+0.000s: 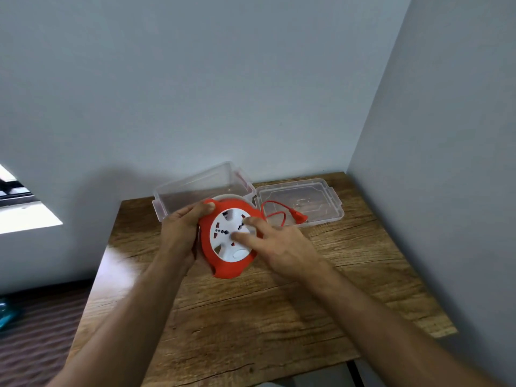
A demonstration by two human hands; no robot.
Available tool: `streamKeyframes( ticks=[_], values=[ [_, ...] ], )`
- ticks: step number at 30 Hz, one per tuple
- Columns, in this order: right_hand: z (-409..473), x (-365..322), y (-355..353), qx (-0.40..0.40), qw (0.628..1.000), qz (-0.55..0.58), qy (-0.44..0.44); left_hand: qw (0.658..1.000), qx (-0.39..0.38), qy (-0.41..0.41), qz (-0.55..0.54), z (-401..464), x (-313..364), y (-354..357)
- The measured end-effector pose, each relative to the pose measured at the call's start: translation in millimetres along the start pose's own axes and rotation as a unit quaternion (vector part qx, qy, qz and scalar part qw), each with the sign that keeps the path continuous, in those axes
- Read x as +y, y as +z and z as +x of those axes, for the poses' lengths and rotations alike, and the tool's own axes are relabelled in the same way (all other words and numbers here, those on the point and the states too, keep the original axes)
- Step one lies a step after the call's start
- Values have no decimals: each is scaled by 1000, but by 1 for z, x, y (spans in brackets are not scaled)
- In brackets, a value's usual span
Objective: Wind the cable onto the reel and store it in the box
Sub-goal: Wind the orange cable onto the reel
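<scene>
An orange cable reel (226, 268) with a white socket face is held tilted above the wooden table (251, 317). My left hand (183, 229) grips its left rim. The fingers of my right hand (275, 244) press on the white face, spread apart. A short length of orange cable (275, 212) loops out from the reel's right side and ends in an orange plug (300, 217); the loop and plug lie on the clear lid (321, 205). The clear plastic box (201, 188) stands open just behind the reel.
The table sits in a corner, with a grey wall behind it and another close on the right. Its left edge drops to a dark striped floor. A bright window opening shows at the far left.
</scene>
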State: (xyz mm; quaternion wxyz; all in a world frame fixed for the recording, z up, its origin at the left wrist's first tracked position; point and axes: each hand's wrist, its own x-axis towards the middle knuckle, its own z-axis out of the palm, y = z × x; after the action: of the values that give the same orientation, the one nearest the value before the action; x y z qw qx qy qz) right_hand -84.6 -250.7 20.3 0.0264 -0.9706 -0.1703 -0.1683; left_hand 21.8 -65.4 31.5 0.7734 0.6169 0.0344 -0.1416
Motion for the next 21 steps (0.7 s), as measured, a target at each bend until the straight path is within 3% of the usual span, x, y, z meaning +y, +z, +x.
streamKeyframes(
  ticks=[3,11,13,16,19,21],
  values=[
    [1,7,0,-44,993,-15,-111,996,-58,-39,51,0,10,0],
    [11,1,6,-122,982,-63,-129,990,-65,-26,120,-5,5,3],
    [10,-2,8,-102,991,-41,-81,993,-59,-5,104,-10,2,4],
    [10,-14,12,21,995,52,88,997,-32,33,59,-20,-2,8],
    [13,-33,18,91,951,173,240,997,-12,68,44,-26,-4,12],
    [16,-39,19,83,916,245,308,996,-6,79,37,-27,-4,11]
  ],
)
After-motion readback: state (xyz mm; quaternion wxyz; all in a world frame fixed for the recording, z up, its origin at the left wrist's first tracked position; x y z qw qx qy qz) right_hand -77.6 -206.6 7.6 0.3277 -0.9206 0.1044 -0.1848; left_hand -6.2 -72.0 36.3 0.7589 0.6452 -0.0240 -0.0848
